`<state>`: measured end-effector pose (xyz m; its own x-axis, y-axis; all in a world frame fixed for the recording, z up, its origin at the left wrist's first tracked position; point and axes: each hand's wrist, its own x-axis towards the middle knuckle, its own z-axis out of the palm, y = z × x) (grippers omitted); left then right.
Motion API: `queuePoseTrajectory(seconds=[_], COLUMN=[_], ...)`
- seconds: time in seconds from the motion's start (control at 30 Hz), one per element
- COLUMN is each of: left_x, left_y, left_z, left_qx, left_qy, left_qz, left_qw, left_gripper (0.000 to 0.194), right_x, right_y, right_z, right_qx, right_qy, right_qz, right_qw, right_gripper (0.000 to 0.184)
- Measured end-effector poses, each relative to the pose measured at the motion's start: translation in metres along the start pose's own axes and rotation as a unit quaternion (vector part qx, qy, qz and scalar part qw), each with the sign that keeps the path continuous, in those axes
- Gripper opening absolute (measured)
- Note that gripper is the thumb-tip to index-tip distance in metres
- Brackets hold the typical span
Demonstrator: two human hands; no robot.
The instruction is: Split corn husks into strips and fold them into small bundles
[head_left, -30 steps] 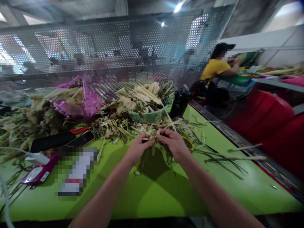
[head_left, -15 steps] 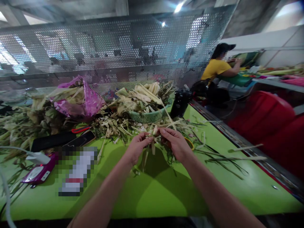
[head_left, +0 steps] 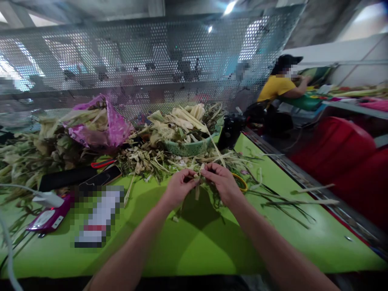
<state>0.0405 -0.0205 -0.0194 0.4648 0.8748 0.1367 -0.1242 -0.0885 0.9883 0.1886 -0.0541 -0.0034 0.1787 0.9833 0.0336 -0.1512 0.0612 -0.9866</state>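
Between my two hands is a small piece of pale dried husk (head_left: pixel 197 190), its strips hanging down below my fingers. My left hand (head_left: pixel 181 186) pinches it from the left between thumb and fingers. From the right, my right hand (head_left: pixel 220 182) pinches the same piece, fingertips close to those of the left. How the strips are folded or knotted is too small to make out. Just beyond my hands stands a green basket (head_left: pixel 188 148) heaped with dried husks (head_left: pixel 186 121). Partly behind my right hand lies a yellow ring (head_left: pixel 243 184), perhaps scissor handles.
On the left lie a pink plastic bag (head_left: pixel 117 127) of husks, a red cutter (head_left: pixel 103 163), dark phones (head_left: pixel 104 176) and a purple power strip (head_left: pixel 50 218). A black cup (head_left: pixel 230 131) stands right of the basket. Loose strips (head_left: pixel 303 203) lie at right. A person in yellow (head_left: pixel 275 87) sits beyond.
My hands have drawn slightly closer together around the husk piece, the left shifting a little to the right. Some hanging strips have changed position. Things on the table look unmoved.
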Motion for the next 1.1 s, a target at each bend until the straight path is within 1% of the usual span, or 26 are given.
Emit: queuePoseTrajectory(seconds=[0.07, 0.17, 0.2, 0.3, 0.4, 0.5, 0.63, 0.7, 0.83, 0.93, 1.1], left_x=[0.0, -0.001, 0.0, 0.001, 0.002, 0.0, -0.002, -0.002, -0.003, -0.003, -0.004], left_y=[-0.001, -0.003, -0.004, -0.008, -0.007, -0.002, 0.005, 0.005, 0.004, 0.006, 0.01], left_z=[0.0, -0.001, -0.002, -0.003, -0.002, -0.002, -0.004, -0.005, -0.009, -0.012, -0.018], left_qx=[-0.015, -0.053, -0.057, -0.067, -0.098, -0.104, -0.108, -0.116, -0.134, -0.129, -0.118], left_qy=[0.002, 0.014, 0.025, 0.047, 0.038, 0.029, 0.012, -0.006, -0.06, -0.079, -0.052], left_qz=[-0.009, -0.051, -0.063, -0.079, -0.074, -0.067, -0.078, -0.082, -0.079, -0.088, -0.111], left_qw=[1.0, 0.997, 0.996, 0.993, 0.992, 0.992, 0.991, 0.99, 0.986, 0.985, 0.985], left_gripper=[0.026, 0.044, 0.046, 0.037, 0.033, 0.03, 0.028, 0.029, 0.03, 0.033, 0.032], right_x=[0.002, 0.005, 0.005, 0.006, 0.003, 0.001, 0.002, 0.003, 0.006, 0.006, 0.005], right_y=[0.001, 0.002, 0.002, 0.001, 0.0, -0.001, -0.001, -0.001, -0.002, -0.001, -0.001], right_z=[-0.001, -0.004, -0.004, -0.005, -0.003, -0.002, -0.004, -0.007, -0.014, -0.017, -0.013], right_qx=[0.026, 0.057, 0.062, 0.056, 0.035, 0.011, -0.008, -0.001, 0.031, 0.042, 0.045], right_qy=[0.003, 0.017, 0.022, 0.028, 0.0, -0.03, -0.035, -0.049, -0.094, -0.108, -0.102], right_qz=[0.001, -0.018, -0.026, -0.04, -0.031, -0.009, 0.01, 0.025, 0.044, 0.05, 0.058], right_qw=[1.0, 0.998, 0.998, 0.997, 0.999, 0.999, 0.999, 0.998, 0.994, 0.992, 0.992], right_gripper=[0.026, 0.023, 0.022, 0.021, 0.027, 0.029, 0.031, 0.03, 0.025, 0.024, 0.029])
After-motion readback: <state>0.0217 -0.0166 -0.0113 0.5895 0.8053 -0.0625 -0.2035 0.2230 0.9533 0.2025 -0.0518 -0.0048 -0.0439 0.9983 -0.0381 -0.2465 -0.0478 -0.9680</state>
